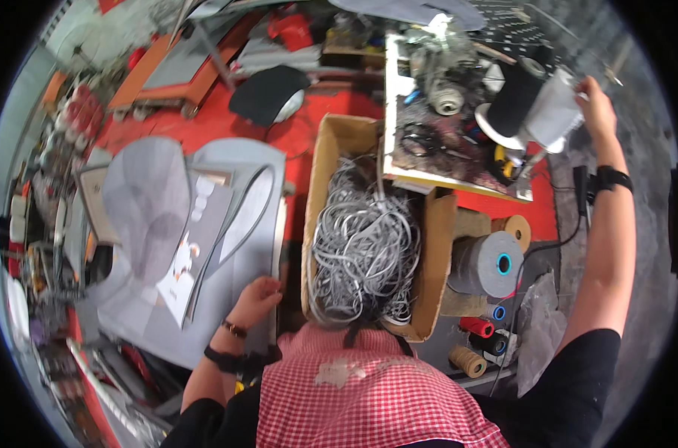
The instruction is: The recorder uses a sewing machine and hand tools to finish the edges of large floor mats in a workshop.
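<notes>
My right hand [599,108] reaches to the far right, its fingers bent round the end of a white thread cone [554,108]. Right beside that cone stands a black thread cone [512,101] on a white round base. My left hand [257,299] is low by the near right edge of a grey table, fingers curled together; anything inside them is hidden. Grey flat pieces [148,194] lie on this table, with a printed sheet [193,254] among them. Between my arms sits an open cardboard box [315,187] full of tangled grey cord [365,246].
A sewing machine [445,89] with scissors [421,138] near it occupies the worktop beyond the box. Several thread spools, including a large grey one [484,265], stand right of the box, near a clear plastic bag [542,325]. An orange trolley [174,71] is at the far left.
</notes>
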### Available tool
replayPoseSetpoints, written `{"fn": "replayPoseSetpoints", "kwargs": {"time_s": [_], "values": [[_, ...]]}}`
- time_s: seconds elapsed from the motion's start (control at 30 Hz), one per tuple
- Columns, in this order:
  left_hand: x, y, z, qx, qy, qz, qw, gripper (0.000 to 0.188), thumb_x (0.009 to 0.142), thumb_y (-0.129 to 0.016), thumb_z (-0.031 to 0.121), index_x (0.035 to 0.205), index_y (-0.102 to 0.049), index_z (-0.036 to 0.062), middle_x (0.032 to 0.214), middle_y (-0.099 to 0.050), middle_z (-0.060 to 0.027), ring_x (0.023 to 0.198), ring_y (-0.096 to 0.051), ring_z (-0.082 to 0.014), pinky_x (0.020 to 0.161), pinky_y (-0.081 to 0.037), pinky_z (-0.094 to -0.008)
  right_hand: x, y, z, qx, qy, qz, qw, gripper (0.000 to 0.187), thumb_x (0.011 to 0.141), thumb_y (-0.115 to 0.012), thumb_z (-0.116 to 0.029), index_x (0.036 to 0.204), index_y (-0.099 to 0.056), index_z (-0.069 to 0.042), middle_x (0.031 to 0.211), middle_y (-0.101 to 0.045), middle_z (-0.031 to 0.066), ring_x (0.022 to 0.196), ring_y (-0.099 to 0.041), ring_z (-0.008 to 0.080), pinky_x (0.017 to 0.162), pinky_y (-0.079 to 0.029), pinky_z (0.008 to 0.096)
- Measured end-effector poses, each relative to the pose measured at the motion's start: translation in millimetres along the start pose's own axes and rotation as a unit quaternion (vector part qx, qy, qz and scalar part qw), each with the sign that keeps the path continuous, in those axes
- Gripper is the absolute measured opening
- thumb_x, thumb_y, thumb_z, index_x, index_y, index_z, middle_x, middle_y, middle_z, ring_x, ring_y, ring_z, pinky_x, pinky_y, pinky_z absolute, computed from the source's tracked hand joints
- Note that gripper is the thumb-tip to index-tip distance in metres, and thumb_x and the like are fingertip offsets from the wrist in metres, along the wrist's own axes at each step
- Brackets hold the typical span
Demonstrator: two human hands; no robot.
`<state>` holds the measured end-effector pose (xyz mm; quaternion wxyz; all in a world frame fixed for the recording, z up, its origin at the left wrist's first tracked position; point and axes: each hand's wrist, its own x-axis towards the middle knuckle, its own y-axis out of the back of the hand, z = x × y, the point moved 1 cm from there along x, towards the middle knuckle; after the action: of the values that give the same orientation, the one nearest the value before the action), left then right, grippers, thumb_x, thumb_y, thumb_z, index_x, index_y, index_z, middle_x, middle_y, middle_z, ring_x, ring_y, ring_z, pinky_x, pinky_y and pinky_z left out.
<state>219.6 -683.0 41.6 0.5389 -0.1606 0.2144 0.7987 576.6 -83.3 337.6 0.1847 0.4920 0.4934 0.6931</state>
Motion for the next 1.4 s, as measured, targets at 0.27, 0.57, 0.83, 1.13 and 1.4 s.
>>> {"fn": "replayPoseSetpoints", "kwargs": {"time_s": [0.27, 0.57, 0.83, 1.13, 1.4], "values": [[-11, -10, 3, -0.008, 0.057, -0.057, 0.997, 0.031, 0.079, -0.062, 0.012, 0.107, -0.055, 0.0001, 0.098, -0.061, -0.009, 0.09, -0.059, -0.0157, 0.078, -0.048, -0.0278, -6, 6, -70, -0.143, -0.104, 0.045, 0.983, 0.053, 0.069, -0.063, -0.055, 0.094, -0.052, -0.01, 0.087, -0.064, 0.0135, 0.084, -0.062, 0.0328, 0.068, -0.048, 0.0442], [92, 31, 16, 0.099, 0.094, -0.192, 0.972, 0.024, 0.081, -0.062, 0.011, 0.101, -0.057, 0.0001, 0.095, -0.062, -0.0062, 0.09, -0.057, -0.0132, 0.081, -0.045, -0.0254, -20, 12, -72, -0.177, -0.167, 0.03, 0.969, 0.037, 0.072, -0.067, -0.029, 0.098, -0.051, -0.009, 0.085, -0.064, 0.0119, 0.082, -0.061, 0.0303, 0.067, -0.048, 0.0403], [244, 139, -10, 0.132, -0.108, -0.206, 0.964, 0.017, 0.074, -0.063, 0.015, 0.084, -0.06, 0.0005, 0.078, -0.061, -0.0084, 0.074, -0.06, -0.0171, 0.069, -0.048, -0.028, -82, -2, -152, -0.117, -0.201, 0.201, 0.952, 0.025, 0.079, -0.062, -0.019, 0.101, -0.054, -0.01, 0.102, -0.058, 0.0101, 0.094, -0.056, 0.0292, 0.076, -0.046, 0.0344], [286, 183, -48, 0.328, -0.029, -0.127, 0.936, 0.029, 0.068, -0.067, 0.025, 0.084, -0.062, 0.0011, 0.083, -0.064, -0.0162, 0.081, -0.061, -0.0292, 0.073, -0.048, -0.035, -298, -31, -213, -0.073, -0.278, -0.112, 0.951, 0.017, 0.075, -0.061, -0.013, 0.067, -0.052, -0.001, 0.067, -0.055, 0.0165, 0.064, -0.056, 0.0339, 0.057, -0.043, 0.0392], [290, 199, -57, 0.493, 0.057, -0.244, 0.833, 0.025, 0.066, -0.06, 0.029, 0.063, -0.06, 0.0046, 0.065, -0.062, -0.0142, 0.062, -0.06, -0.0272, 0.059, -0.046, -0.0391, -409, -47, -258, -0.048, -0.413, -0.293, 0.861, 0.019, 0.073, -0.057, -0.019, 0.069, -0.059, 0.0, 0.066, -0.056, 0.0226, 0.067, -0.058, 0.039, 0.058, -0.045, 0.0426]]}}
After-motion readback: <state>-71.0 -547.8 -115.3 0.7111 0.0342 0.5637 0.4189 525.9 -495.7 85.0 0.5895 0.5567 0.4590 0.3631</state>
